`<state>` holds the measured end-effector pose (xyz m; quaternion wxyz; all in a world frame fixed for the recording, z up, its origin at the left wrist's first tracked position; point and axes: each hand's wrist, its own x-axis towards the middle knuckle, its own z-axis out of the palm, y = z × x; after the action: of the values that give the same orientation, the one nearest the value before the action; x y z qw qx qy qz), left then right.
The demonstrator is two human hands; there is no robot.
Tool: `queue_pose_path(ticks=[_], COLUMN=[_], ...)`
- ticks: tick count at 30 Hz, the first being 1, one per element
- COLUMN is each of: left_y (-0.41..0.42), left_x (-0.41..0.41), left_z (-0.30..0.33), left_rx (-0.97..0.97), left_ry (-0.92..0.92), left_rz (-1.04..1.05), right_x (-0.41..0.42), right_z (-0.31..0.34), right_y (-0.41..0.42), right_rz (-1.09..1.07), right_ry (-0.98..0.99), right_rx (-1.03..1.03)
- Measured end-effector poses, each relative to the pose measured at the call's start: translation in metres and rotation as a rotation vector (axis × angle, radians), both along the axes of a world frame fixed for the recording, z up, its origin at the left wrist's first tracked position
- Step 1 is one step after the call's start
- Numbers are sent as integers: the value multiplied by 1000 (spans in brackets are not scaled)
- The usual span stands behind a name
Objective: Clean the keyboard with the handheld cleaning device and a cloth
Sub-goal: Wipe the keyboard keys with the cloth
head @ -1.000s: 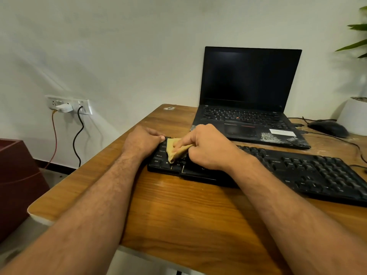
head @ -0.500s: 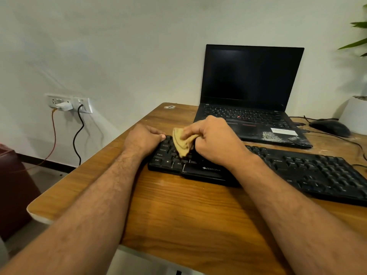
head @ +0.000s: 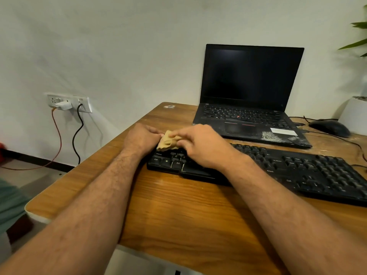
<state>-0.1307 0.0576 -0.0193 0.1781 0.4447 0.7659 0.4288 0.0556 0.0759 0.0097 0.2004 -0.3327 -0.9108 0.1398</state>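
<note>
A tan cloth [head: 168,142] is pinched in the curled fingers of the right hand [head: 200,145] and pressed onto the left end of a black keyboard [head: 278,165], apparently to wipe its keys. The keyboard's left edge is braced by the left hand [head: 142,138], probably against sliding; whether its fingers are clamped on the edge or merely rested there cannot be told. The keyboard is laid along a wooden desk [head: 178,205], just before an open laptop [head: 252,96]. The cloth is seen crumpled into a small wad.
</note>
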Motion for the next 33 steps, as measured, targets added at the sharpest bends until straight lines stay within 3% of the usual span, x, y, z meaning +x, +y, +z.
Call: queue_pose_path(ticks=[2,9,12,15,19,24,28,33], left_y=[0,1,2,2,1,1,3,5], left_x=[0,0,-1,0,0,0,-1,-2], left_z=[0,1,0,0,0,1,-2,-2], left_rx=[6,-12,-13,-16,-31,-21,-22,-15], left_ry=[5,0,10,10,4,27,-8,-2], left_rz=[5,14,10,5,5,11,-4,-1], right_x=[-3,13,12,6,5,1,1,10], right_z=[2,14,11,6,6,1,3,5], right_y=[-7,-14,-25,-17,2,-3,11,5], right_rz=[51,116,179,135,-140,28,-237,-120], right_ry=[-62,145,109,30,-5,-35,-121,95], right_rx=[2,-181,-221,-112,56,58,130,138])
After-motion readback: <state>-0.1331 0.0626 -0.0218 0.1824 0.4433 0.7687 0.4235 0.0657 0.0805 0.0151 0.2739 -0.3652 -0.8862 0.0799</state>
